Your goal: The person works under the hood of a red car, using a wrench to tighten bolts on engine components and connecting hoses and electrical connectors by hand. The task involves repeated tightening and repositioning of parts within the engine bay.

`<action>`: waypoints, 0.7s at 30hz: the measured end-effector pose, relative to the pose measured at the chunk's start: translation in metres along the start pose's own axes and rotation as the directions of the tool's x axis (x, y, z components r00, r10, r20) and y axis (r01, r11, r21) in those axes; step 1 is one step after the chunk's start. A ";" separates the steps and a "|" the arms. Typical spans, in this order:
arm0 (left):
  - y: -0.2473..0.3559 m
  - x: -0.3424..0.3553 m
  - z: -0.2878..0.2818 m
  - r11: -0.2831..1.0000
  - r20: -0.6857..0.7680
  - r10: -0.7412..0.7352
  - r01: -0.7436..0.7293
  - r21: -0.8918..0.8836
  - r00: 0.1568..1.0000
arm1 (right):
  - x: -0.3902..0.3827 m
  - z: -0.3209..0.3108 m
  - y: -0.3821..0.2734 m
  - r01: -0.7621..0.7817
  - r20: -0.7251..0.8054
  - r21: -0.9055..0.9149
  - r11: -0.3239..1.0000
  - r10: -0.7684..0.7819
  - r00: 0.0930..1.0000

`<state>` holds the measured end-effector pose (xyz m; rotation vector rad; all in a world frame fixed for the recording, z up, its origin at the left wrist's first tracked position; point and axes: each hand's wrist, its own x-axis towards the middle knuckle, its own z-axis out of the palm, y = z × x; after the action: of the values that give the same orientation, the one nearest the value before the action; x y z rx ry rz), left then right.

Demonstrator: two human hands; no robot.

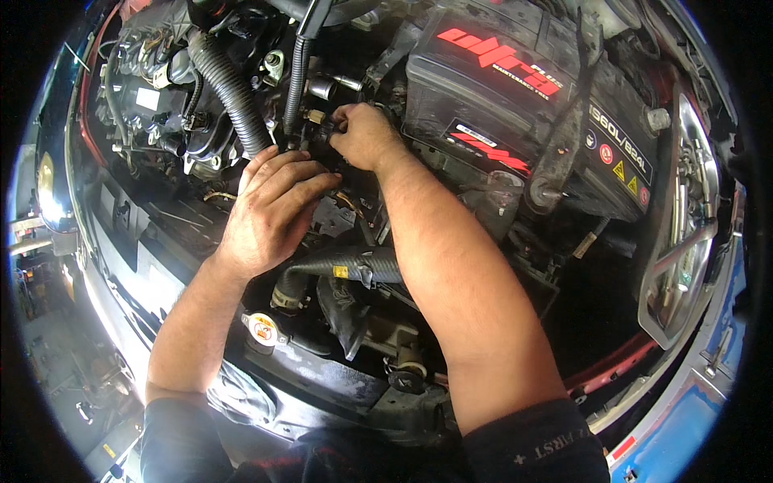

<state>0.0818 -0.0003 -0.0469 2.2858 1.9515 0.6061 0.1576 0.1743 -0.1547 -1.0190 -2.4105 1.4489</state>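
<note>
Both of my arms reach into a car's engine bay. My left hand lies palm down with its fingers stretched out, their tips by the lower end of a thick corrugated hose. Between my hands a thinner ribbed conduit runs down into the bay. My right hand is closed, thumb and fingers pinched at a dark part beside a small tan fitting. What those fingertips hold is mostly hidden. Just right of this hand stands a black car battery with red lettering.
A black radiator hose crosses below my hands, near the radiator cap. The engine fills the upper left. A metal bracket spans the battery. At the right edge a metal tray holds tools, above a blue surface.
</note>
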 end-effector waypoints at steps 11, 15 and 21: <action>0.000 0.000 0.000 0.999 -0.022 -0.025 0.025 -0.039 0.999 | 0.003 0.001 -0.001 0.032 -0.017 0.062 0.998 -0.031 0.999; -0.001 -0.001 0.001 0.999 -0.019 -0.024 0.023 -0.050 1.000 | 0.001 0.007 -0.005 0.014 -0.094 -0.017 1.000 -0.015 0.995; 0.000 -0.001 -0.001 0.999 0.010 -0.051 0.052 -0.017 0.999 | 0.007 0.013 -0.004 -0.139 -0.043 0.326 0.935 0.162 0.986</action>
<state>0.0812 -0.0017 -0.0464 2.2167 1.9861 0.6036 0.1448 0.1680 -0.1590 -1.1686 -1.9944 1.7535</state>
